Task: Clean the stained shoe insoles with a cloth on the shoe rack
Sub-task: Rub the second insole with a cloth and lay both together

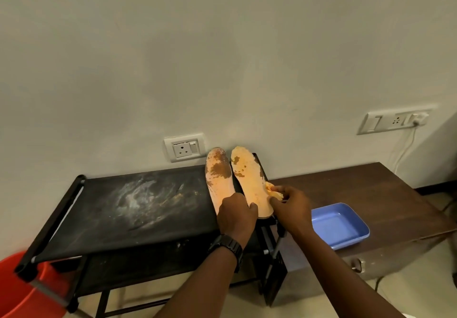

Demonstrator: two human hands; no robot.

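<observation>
Two orange insoles lie side by side at the right end of the black shoe rack (123,209), toes toward the wall. The left insole (218,172) carries a big brown stain near its toe. The right insole (249,176) has smaller brown patches. My left hand (236,216) rests over the heels of both insoles, its thumb on the right one. My right hand (290,204) pinches a crumpled yellow cloth (272,190) against the right insole's right edge. Much of the cloth is hidden by my fingers.
The rack top bears whitish and brown smears. A blue tray (340,226) sits on the brown wooden bench (371,189) to the right. A red bucket (19,290) stands at lower left. Wall sockets (184,147) and a plugged cable (405,144) are behind.
</observation>
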